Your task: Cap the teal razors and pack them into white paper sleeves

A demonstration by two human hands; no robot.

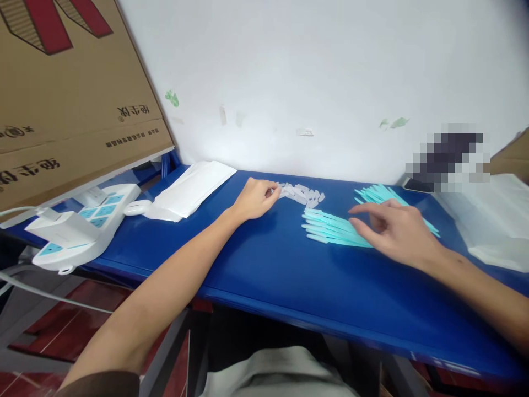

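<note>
My left hand rests on the blue table, its fingers curled and pinched at the edge of a pile of small clear caps. My right hand lies over a row of turquoise plastic sticks, fingers spread and touching them. A second fan of turquoise sticks lies just behind that hand.
A white power strip with a plugged charger sits at the table's left end, beside a stack of white bags. A large cardboard box leans at the left. More white bags lie at the right. A white wall stands behind.
</note>
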